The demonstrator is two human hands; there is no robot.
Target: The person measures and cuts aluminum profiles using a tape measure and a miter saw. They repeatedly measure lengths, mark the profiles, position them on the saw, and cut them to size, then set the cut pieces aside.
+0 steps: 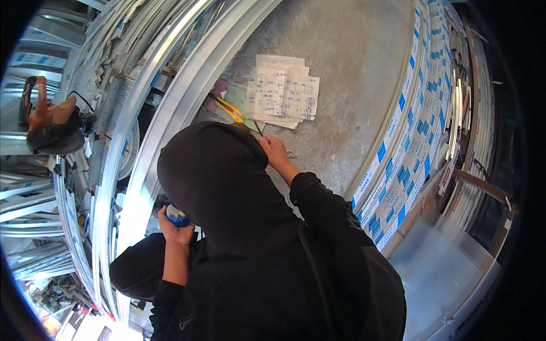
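Observation:
My right hand (274, 152) is closed around a thin dark pencil-like stick (257, 127), its far end close to the lower edge of some handwritten papers (284, 94) with sketches. At the lower left, my left hand (176, 230) is curled around a rounded blue and yellow tape measure (177, 215). Black clothing fills the middle and hides part of the surface between my hands. Left of the papers, a yellow and dark hand tool (230, 109) lies beside a pale green sheet (236, 95).
Long silvery metal profiles (199, 68) run along the left, with an orange-handled power tool (48, 116) beyond them. Wrapped profiles with blue marks (406, 153) are stacked along the right. A translucent sheet (438, 267) stands at the lower right. The papers lie on a grey surface (347, 74).

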